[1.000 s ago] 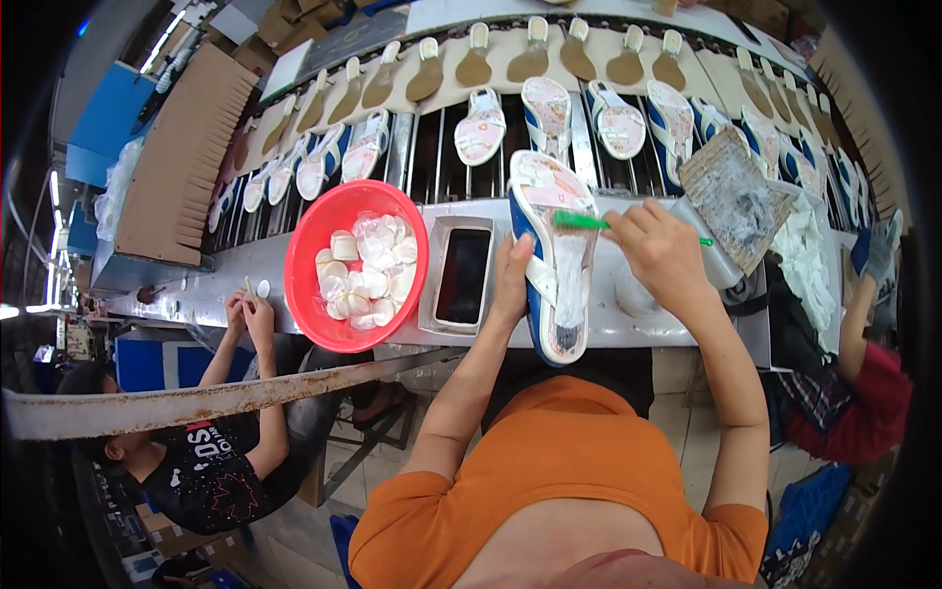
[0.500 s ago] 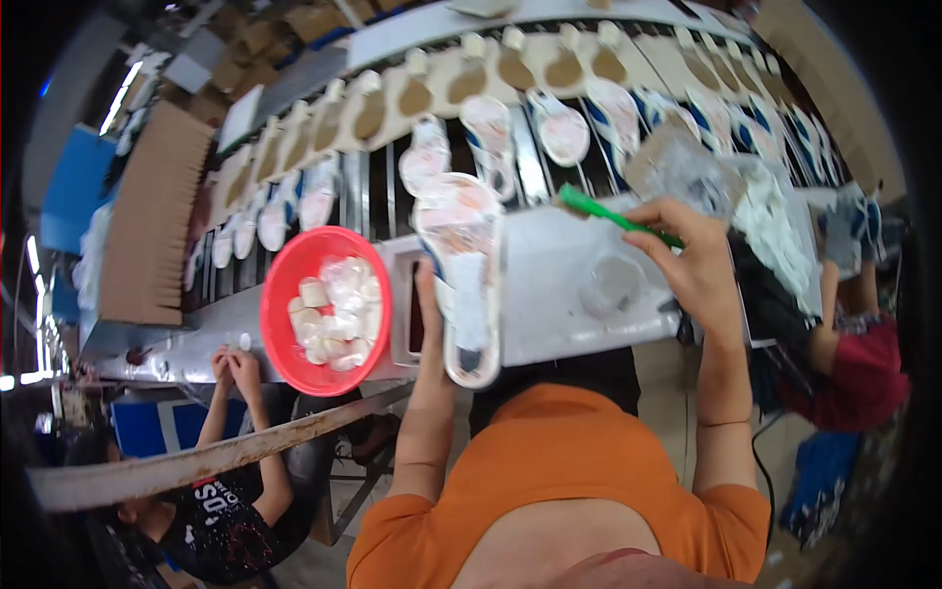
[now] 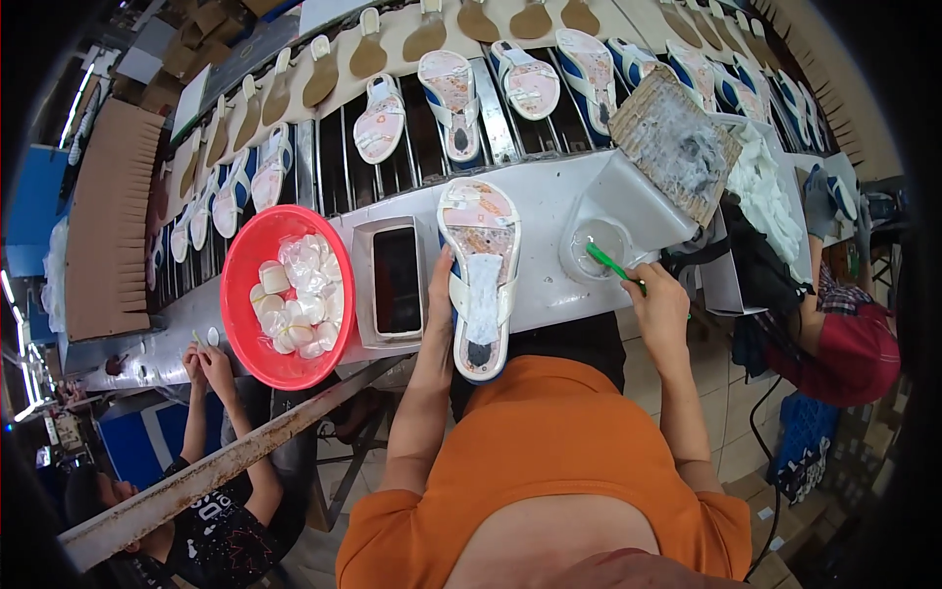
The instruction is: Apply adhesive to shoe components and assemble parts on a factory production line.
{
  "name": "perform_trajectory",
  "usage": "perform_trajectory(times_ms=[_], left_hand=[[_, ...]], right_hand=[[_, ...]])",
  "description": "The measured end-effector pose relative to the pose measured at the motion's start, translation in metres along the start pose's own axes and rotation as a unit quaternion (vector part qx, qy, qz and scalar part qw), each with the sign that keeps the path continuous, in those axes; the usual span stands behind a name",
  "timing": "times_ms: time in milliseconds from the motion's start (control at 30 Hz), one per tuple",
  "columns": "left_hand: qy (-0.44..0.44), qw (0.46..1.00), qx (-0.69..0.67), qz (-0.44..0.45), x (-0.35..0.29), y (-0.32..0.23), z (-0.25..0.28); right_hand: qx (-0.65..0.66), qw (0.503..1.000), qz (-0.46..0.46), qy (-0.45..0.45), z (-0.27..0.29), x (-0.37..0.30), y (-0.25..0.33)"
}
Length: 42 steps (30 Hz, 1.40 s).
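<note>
A white thong sandal (image 3: 479,280), its footbed blotched pink with a pale rectangular patch, is held sole-down over the bench's near edge. My left hand (image 3: 443,302) is closed on its left side, with most fingers hidden beneath. In my right hand (image 3: 659,312) is a green-handled brush (image 3: 610,261). The brush's tip reaches into a round translucent pot (image 3: 573,257) on the bench; the bristles cannot be made out there.
A red basin (image 3: 238,329) of whitish plastic-wrapped pieces stands left, beside a dark-bottomed rectangular tray (image 3: 365,294). Sandals (image 3: 449,93) and tan insoles (image 3: 369,54) line the rack behind. A woven block (image 3: 677,147) sits right. Co-workers' hands (image 3: 208,363) show left, and a maroon-clad person (image 3: 844,358) right.
My right hand has lowered the brush from above the bench into the pot. The sandal in my left hand has shifted slightly relative to the bench as the view moved.
</note>
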State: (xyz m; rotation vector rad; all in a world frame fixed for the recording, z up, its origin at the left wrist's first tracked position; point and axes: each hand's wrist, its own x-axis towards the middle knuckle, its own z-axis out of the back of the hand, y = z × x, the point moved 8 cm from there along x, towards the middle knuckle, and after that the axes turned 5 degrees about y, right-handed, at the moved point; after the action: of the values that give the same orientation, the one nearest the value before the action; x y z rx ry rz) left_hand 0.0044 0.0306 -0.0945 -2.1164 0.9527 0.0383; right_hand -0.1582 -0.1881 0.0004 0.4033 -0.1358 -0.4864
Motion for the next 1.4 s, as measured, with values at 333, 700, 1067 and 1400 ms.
perform_trajectory(times_ms=[333, 700, 1067, 1400], left_hand=[[0.056, 0.997, 0.010, 0.045, 0.002, 0.017, 0.009], [0.134, 0.972, 0.180, -0.063, 0.004, -0.023, -0.013], [-0.041, 0.962, 0.108, -0.246, 0.018, -0.125, -0.002], [-0.277, 0.767, 0.090, -0.572, 0.068, -0.265, 0.011]], right_hand=[[0.578, 0.790, -0.119, 0.169, -0.024, 0.024, 0.002], [0.207, 0.956, 0.196, -0.065, 0.053, 0.097, 0.118], [0.533, 0.821, 0.110, 0.169, 0.048, 0.087, 0.090], [0.649, 0.747, 0.069, 0.126, 0.028, 0.079, 0.053]])
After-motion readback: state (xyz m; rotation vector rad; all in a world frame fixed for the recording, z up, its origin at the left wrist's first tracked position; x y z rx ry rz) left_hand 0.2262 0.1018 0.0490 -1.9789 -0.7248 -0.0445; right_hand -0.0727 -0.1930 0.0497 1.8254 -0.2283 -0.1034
